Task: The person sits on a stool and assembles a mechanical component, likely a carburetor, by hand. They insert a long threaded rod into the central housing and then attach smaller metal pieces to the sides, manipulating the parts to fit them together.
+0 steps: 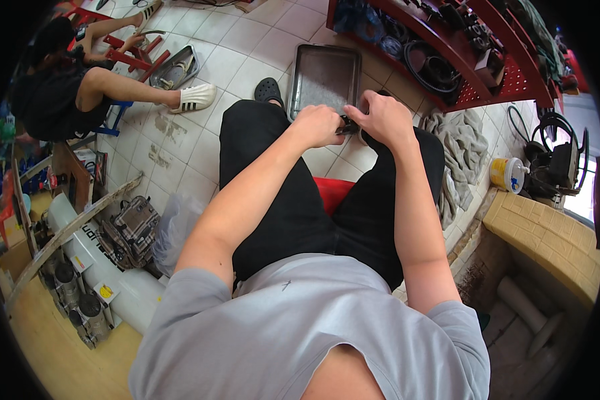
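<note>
My left hand (321,126) and my right hand (385,118) come together above the gap between my knees. Both are closed, with the fingers curled in, around a small dark part (347,127) that shows between them. Its kind is hard to make out, since my fingers cover most of it. Just beyond my hands a shallow grey metal tray (327,75) lies on the tiled floor, with no parts visible in it.
Red shelving (473,83) with dark parts stands far right, a grey cloth (457,143) below it. A white tub (507,175) sits at right. Another person (53,87) sits far left beside a second tray (175,69). A white cylinder (93,247) lies near left.
</note>
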A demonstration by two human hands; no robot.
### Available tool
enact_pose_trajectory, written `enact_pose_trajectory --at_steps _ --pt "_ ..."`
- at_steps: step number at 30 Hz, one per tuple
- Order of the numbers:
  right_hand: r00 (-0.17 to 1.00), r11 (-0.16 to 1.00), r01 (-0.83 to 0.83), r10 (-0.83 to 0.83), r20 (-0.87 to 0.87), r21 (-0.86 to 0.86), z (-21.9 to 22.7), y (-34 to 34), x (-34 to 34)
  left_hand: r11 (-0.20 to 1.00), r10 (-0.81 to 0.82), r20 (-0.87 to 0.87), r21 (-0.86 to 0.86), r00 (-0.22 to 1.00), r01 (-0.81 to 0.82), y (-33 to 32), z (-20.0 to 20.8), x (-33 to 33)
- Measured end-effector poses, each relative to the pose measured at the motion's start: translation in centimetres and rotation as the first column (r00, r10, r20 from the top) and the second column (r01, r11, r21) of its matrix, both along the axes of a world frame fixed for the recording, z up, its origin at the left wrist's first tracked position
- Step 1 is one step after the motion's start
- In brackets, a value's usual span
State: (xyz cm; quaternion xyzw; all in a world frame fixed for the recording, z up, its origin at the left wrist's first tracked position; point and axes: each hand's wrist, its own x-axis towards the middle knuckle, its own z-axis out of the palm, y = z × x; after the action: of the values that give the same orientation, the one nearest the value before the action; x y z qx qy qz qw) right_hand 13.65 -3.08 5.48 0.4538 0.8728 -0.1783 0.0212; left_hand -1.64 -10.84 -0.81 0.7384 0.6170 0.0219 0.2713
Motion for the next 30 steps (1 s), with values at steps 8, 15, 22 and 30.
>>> enact_pose_trajectory --at_steps 8,15,22,30 --pt "0.992 0.996 0.079 -0.073 0.105 -0.047 0.3 0.6 -0.7 1.0 0.005 0.0 -0.009 1.0 -0.005 0.0 0.1 0.0" --pt "0.968 0.992 -0.105 0.084 -0.238 -0.077 -2.2 1.0 1.2 1.0 0.003 0.007 -0.015 1.0 -0.003 0.2 0.3 0.1" --pt "0.997 0.999 -0.028 0.025 -0.079 -0.031 -0.1 0.5 0.3 1.0 0.001 0.029 0.019 1.0 -0.001 0.1 -0.1 0.0" --pt "0.986 0.996 0.071 -0.062 0.153 -0.057 1.3 0.3 -0.5 0.999 0.02 0.043 0.03 0.999 -0.021 -0.1 -0.1 -0.1"
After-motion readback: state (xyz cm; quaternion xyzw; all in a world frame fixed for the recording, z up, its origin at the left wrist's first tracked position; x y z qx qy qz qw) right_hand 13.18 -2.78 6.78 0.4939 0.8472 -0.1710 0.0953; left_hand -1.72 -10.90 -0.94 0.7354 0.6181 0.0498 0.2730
